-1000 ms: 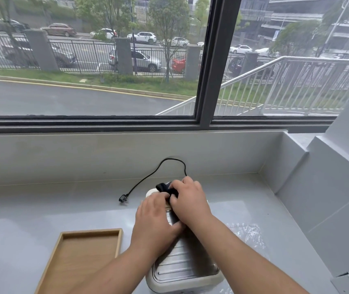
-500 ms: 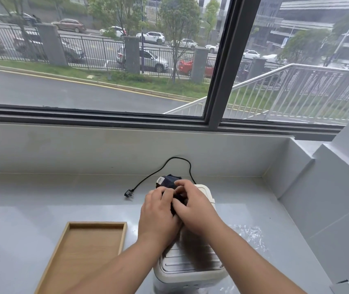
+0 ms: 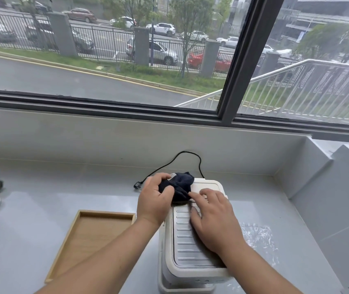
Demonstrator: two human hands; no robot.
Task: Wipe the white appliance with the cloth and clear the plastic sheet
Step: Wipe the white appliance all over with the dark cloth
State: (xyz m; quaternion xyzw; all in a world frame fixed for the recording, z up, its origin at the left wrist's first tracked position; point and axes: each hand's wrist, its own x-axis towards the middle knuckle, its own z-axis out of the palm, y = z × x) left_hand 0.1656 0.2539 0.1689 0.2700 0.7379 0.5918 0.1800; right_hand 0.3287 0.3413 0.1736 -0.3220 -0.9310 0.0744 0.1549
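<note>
Wiping is under way: the dark cloth (image 3: pixel 178 186) is bunched in the left hand (image 3: pixel 155 200) atop the white appliance (image 3: pixel 192 240), centre frame, steadied by the flat, empty right hand (image 3: pixel 212 219) — the plastic sheet (image 3: pixel 258 236), lower right on the desk (image 3: pixel 42 200), is yet to be cleared.

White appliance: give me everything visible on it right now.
The white appliance is a boxy, plastic-looking unit standing upright on the grey counter, its ribbed silver-grey top panel framed in white. A black cord loops away from behind it. The dark cloth, bunched in the left hand, sits on its far end; the right hand lies flat on the panel. The plastic sheet lies to its right.
</note>
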